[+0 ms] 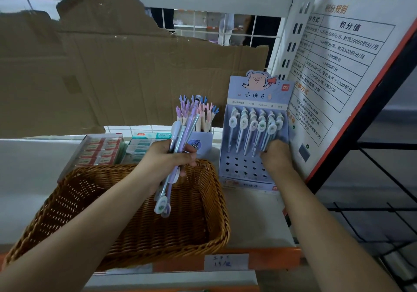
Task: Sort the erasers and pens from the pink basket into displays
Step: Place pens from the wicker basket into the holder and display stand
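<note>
Gripping a bundle of loose pens [183,131] in a fist, the left hand [168,156] hangs above the far rim of the basket [135,235]. The basket looks brown and woven in this light. The pens' pastel barrels stick up past the thumb, and their capped ends with oval charms dangle over the basket's inside. No erasers or pens show on the part of the basket floor that is visible.

Just to the right, the right hand [276,156] reaches into the pen display [243,169], a pale blue card stand with a pig drawn on its header. Its fingers curl around the lower barrels of the rightmost racked pens [244,124], which stand in the back rows. The front rows of holes in the stand's base are open.

Between the basket and the display, behind the left hand, stands a small blue cup [200,143] of pens with claw-shaped tops [198,111]. It is close behind the raised bundle. Left of the cup lie two trays of boxed erasers, one with red labels [99,150] and one with teal labels [144,143], both touching or nearly touching the basket's far edge.

All of this sits on a pale shelf [255,219] with an orange front lip that carries a handwritten price tag [225,262]. Torn cardboard [135,72] lines the back of the shelf against a white wire grid [248,32]. A large printed sign board [338,65] leans in from the right, close behind the display and against the right hand's side. Beyond it stands a black wire rack [372,201].
</note>
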